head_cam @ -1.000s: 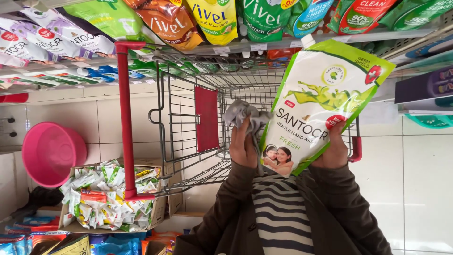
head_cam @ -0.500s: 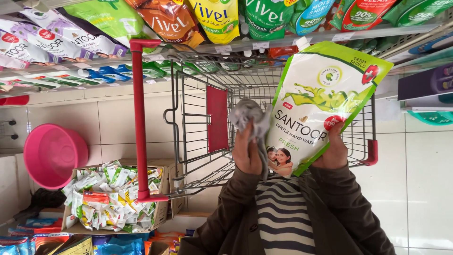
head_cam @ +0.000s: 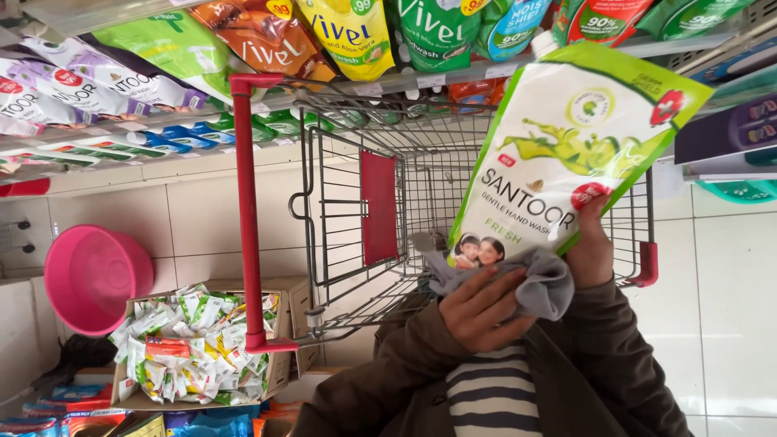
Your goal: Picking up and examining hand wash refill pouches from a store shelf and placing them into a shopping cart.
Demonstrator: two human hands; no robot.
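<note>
My right hand [head_cam: 589, 247] grips the lower right edge of a white and green liquid-soap refill pouch [head_cam: 558, 137] and holds it upright over the shopping cart. My left hand [head_cam: 484, 309] is closed on a crumpled grey cloth [head_cam: 538, 279], pressed against the pouch's bottom edge. My dark jacket sleeves and striped top fill the lower part of the view.
A wire shopping cart [head_cam: 356, 210] with a red handle bar [head_cam: 247, 210] stands in front of me. Shelves [head_cam: 388, 81] above carry rows of soap pouches. At the left are a pink plastic tub [head_cam: 93, 279] and a cardboard box of small sachets [head_cam: 194, 344] on the tiled floor.
My left hand has brought the grey cloth down from the pouch's left side to its bottom edge. The pouch has stayed in my right hand.
</note>
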